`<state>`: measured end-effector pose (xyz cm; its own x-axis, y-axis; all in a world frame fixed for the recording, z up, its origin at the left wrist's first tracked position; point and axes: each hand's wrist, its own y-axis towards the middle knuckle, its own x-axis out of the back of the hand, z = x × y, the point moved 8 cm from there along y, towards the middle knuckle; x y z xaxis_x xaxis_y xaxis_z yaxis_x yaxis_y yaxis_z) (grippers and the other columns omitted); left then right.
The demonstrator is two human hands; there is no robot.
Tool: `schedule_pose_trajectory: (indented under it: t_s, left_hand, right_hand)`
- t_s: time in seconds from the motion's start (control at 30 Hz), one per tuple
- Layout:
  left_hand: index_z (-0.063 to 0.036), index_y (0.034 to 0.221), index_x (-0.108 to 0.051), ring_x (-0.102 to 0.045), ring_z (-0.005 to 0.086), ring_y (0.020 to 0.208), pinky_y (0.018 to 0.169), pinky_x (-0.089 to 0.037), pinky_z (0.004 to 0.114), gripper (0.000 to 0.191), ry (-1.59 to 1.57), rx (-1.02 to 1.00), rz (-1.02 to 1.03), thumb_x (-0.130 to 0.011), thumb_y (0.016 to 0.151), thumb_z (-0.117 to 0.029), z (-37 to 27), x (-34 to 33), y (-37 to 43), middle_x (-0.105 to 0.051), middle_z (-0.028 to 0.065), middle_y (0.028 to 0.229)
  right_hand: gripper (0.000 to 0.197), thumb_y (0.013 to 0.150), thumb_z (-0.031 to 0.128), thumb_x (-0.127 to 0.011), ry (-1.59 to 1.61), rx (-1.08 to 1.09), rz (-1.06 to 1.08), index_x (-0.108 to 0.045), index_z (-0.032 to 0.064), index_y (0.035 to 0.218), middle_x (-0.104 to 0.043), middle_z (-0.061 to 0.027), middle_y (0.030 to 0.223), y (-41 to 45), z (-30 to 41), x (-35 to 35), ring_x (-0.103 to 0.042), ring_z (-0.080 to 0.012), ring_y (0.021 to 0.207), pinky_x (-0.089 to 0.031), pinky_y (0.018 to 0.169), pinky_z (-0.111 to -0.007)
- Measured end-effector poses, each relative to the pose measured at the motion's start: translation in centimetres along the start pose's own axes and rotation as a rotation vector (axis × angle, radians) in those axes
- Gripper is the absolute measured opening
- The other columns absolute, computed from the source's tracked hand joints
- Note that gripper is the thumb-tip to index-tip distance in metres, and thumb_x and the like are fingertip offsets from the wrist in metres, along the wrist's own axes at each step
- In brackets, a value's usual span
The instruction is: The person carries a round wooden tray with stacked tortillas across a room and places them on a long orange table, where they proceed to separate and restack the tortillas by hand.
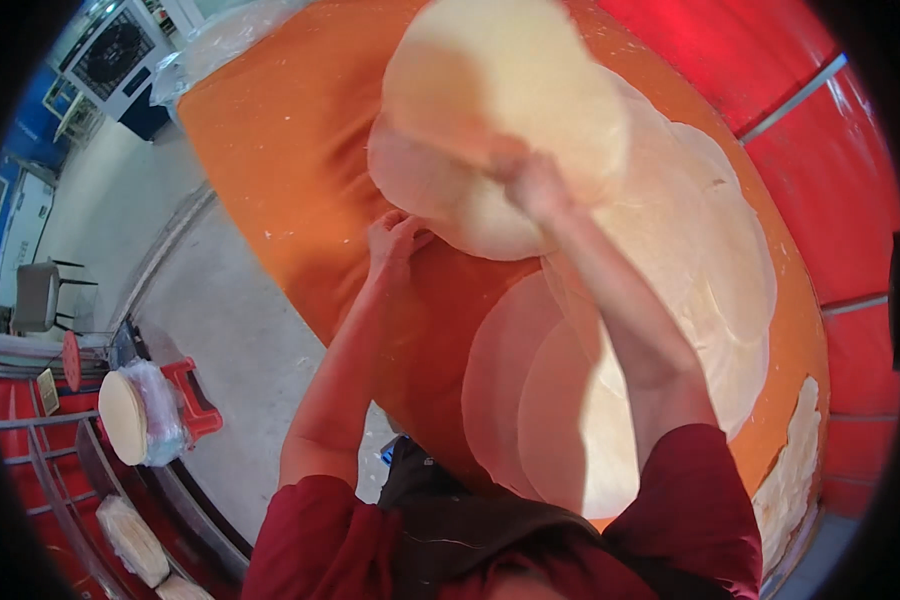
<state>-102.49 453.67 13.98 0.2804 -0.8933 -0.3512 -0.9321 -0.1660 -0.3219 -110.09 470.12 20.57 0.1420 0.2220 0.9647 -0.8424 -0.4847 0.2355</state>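
Thin round flatbread sheets (690, 247) overlap across an orange-covered table (270, 150). My right hand (529, 176) is closed on the edge of a pale, thin round sheet (525, 75), which is blurred and lies or hovers over the others at the table's far part. My left hand (397, 236) is at the near left edge of a darker, shaded sheet (450, 195), its fingers bent; whether it pinches that edge cannot be told. Below my right forearm, more overlapping rounds (517, 375) lie near my body, partly in shadow.
Clear plastic wrap (217, 45) lies at the table's far left corner. To the left, a stack of rounds (122, 418) with plastic sits by a red stool (191, 397). A chair (37, 296) and an air cooler (112, 56) stand farther off. Torn dough-like scraps (787, 472) lie at right.
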Motion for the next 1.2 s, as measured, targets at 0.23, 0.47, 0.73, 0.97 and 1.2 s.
schedule_pose_trajectory:
  t_s: [0.23,0.47,0.73,0.97,1.2]
  left_hand:
    - [-0.0023,0.063,-0.047,-0.053,0.0235,0.084,0.079,-0.042,0.035,0.008,-0.536,-0.074,0.503,-0.042,0.068,0.002,-2.8,-0.8,0.8,-0.055,0.0118,0.085]
    - [0.0005,0.068,-0.045,-0.051,0.0279,0.083,0.086,-0.037,0.043,0.005,-0.588,-0.034,0.442,-0.041,0.07,-0.001,-3.4,-1.7,1.4,-0.047,0.0096,0.068]
    - [-0.0039,0.116,-0.036,-0.036,0.0317,0.108,0.089,-0.03,0.048,0.044,-0.725,-0.153,0.077,-0.038,0.082,-0.032,-5.5,-1.1,-9.3,-0.037,0.0131,0.118]
    - [-0.0076,0.121,-0.032,-0.038,0.0259,0.108,0.086,-0.035,0.041,0.045,-0.732,-0.089,0.175,-0.032,0.085,-0.036,-5.9,5.7,-12.6,-0.036,0.0084,0.122]
    - [-0.0094,0.125,-0.028,-0.038,0.0179,0.109,0.086,-0.036,0.031,0.042,0.061,-0.11,0.019,-0.04,0.085,-0.018,-5.4,12.0,-7.6,-0.035,0.0055,0.123]
  right_hand:
    - [0.016,0.071,0.013,-0.049,0.299,-0.111,-0.092,-0.053,0.0036,0.083,-0.056,-0.0133,0.081,-3.5,6.9,-0.5,-0.052,-0.0288,0.083,-0.041,0.068,-0.041]
    - [0.026,0.075,0.017,-0.05,0.374,-0.099,-0.011,-0.05,0.001,0.096,-0.05,-0.0172,0.098,-1.2,3.9,1.4,-0.05,-0.0296,0.089,-0.042,0.07,-0.036]
    - [0.029,0.076,0.019,-0.048,0.252,-0.106,0.221,-0.05,0.0017,0.1,-0.051,-0.0167,0.098,-8.1,5.5,3.0,-0.052,-0.0281,0.086,-0.043,0.071,-0.033]
    - [0.032,0.075,0.02,-0.048,0.156,-0.353,0.221,-0.05,0.0023,0.102,-0.054,-0.0182,0.095,-11.3,0.7,6.0,-0.053,-0.0267,0.086,-0.044,0.072,-0.032]
    - [0.04,0.077,0.035,-0.046,-0.133,-0.399,-0.149,-0.047,0.0044,0.103,-0.049,-0.0163,0.106,-8.1,-10.5,2.2,-0.048,-0.0264,0.098,-0.038,0.081,-0.037]
